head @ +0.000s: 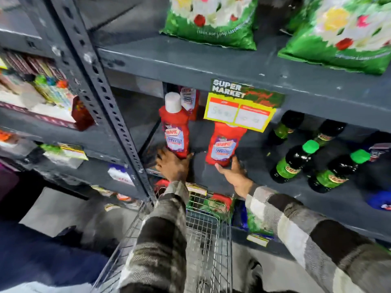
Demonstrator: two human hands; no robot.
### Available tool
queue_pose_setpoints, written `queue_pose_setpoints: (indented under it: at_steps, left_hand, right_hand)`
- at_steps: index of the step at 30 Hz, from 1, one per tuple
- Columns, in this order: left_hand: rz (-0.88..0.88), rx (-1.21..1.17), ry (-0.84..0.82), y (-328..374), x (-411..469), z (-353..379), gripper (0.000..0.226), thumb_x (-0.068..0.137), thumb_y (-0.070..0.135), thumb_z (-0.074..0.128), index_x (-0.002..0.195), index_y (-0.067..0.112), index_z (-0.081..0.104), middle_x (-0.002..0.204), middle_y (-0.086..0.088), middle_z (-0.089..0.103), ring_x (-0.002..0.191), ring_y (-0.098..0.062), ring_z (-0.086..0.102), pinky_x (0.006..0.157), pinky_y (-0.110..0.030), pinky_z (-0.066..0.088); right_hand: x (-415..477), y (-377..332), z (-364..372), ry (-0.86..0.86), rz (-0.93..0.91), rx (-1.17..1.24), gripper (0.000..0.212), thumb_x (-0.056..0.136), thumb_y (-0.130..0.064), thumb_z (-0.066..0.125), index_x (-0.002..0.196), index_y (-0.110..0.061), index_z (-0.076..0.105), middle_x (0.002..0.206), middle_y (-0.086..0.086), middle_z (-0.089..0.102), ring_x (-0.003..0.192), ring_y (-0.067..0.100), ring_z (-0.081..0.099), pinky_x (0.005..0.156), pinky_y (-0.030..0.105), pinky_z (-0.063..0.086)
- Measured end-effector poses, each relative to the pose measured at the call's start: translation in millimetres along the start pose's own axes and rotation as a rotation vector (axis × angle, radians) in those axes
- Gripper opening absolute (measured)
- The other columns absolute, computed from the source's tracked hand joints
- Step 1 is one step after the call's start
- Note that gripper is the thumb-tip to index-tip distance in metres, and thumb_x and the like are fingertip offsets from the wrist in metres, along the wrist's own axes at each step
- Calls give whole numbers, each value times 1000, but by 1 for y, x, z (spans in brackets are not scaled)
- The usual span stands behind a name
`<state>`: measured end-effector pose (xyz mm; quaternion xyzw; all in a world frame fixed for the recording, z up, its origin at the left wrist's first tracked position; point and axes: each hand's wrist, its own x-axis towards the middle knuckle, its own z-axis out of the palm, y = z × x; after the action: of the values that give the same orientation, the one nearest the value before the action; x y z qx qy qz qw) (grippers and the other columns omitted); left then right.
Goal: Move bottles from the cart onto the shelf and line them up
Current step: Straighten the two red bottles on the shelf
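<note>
- Two red Harpic bottles stand at the front of the grey metal shelf [249, 166], one at each hand, seen in the single head view.
- Left hand [172, 166] is cupped around the base of the left Harpic bottle [176, 127], fingers wrapped low on it; the bottle rises upright above the hand, its white cap on top.
- Right hand [232, 173] grasps the bottom of the right Harpic bottle [224, 144] from below, thumb on one side, fingers on the other; the bottle's top is hidden behind the yellow price tag [240, 114] hanging from the shelf above.
- The two bottles are near each other but apart, with bare shelf between them.
- A third Harpic bottle [189, 101] stands further back, behind the left one.
- Dark bottles with green caps [296, 160] stand on the same shelf, to the right of the right hand.
- Green flower-printed bags [213, 20] lie on the shelf above.
- The wire cart [208, 235] sits below both plaid sleeves, against the shelving.
</note>
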<state>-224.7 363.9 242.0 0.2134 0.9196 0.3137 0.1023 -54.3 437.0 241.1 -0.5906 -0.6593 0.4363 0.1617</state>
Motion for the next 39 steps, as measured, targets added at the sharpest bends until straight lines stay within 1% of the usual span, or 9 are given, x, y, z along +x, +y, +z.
queue_pose_setpoints:
  at_steps: [2, 4, 7, 11, 17, 24, 30, 35, 39]
  left_hand:
    - [15, -4, 12, -1, 2, 2, 108, 62, 65, 75, 140, 1, 37, 146, -23, 41, 131, -42, 40, 102, -53, 34]
    - [34, -11, 7, -6, 4, 6, 105, 65, 66, 73, 140, 3, 36, 147, -23, 40, 131, -42, 39, 101, -52, 34]
    - [38, -28, -10, -8, 5, 6, 103, 68, 64, 72, 142, 3, 33, 148, -23, 38, 133, -43, 37, 102, -54, 32]
    - [56, -49, -22, -8, 1, 2, 101, 73, 61, 71, 144, 2, 31, 149, -24, 37, 132, -42, 37, 102, -53, 32]
    - [27, -71, -72, -6, 3, -6, 100, 77, 58, 69, 149, 5, 24, 152, -20, 33, 137, -42, 32, 108, -56, 30]
    - [-2, -101, -88, -5, 7, -8, 101, 73, 55, 74, 147, 6, 25, 152, -20, 32, 137, -42, 32, 108, -57, 29]
    - [-6, -86, -89, -4, 7, -8, 102, 73, 56, 73, 147, 4, 25, 152, -21, 31, 136, -43, 32, 108, -56, 29]
    - [-19, -119, -114, -4, 9, -9, 102, 74, 51, 76, 148, 6, 23, 153, -22, 30, 139, -44, 28, 111, -59, 25]
    - [-19, -125, -108, -3, 8, -9, 103, 74, 51, 76, 149, 6, 22, 153, -22, 30, 138, -44, 29, 111, -59, 25]
  right_hand:
    - [1, -2, 0, 19, 27, -51, 63, 82, -45, 69, 135, -22, 46, 140, 11, 42, 133, 34, 37, 111, 39, 31]
    - [-1, -3, 2, 45, 55, -91, 61, 79, -50, 69, 131, -24, 49, 135, 11, 40, 130, 35, 37, 111, 44, 33]
    - [-2, -6, 5, 49, 83, -107, 58, 81, -50, 66, 129, -24, 49, 134, 10, 38, 128, 35, 36, 109, 47, 35]
    - [-5, -9, 3, 71, 93, -134, 58, 84, -49, 63, 133, -24, 45, 139, 9, 35, 132, 35, 33, 110, 48, 33]
    - [-7, -13, 3, 83, 106, -172, 56, 87, -45, 60, 134, -18, 43, 141, 11, 34, 132, 36, 32, 108, 47, 33]
    - [-9, -14, 5, 98, 121, -160, 54, 90, -41, 59, 135, -16, 41, 140, 13, 33, 131, 37, 31, 108, 46, 32]
    - [-8, -13, 4, 96, 132, -124, 53, 91, -36, 59, 137, -18, 40, 140, 15, 32, 132, 38, 31, 110, 46, 31]
    - [-7, -12, 2, 71, 131, -104, 55, 92, -35, 57, 142, -23, 36, 140, 15, 31, 133, 37, 31, 114, 42, 27]
    - [-5, -10, 0, 53, 132, -124, 54, 93, -35, 55, 142, -21, 37, 140, 16, 32, 133, 39, 32, 115, 43, 28]
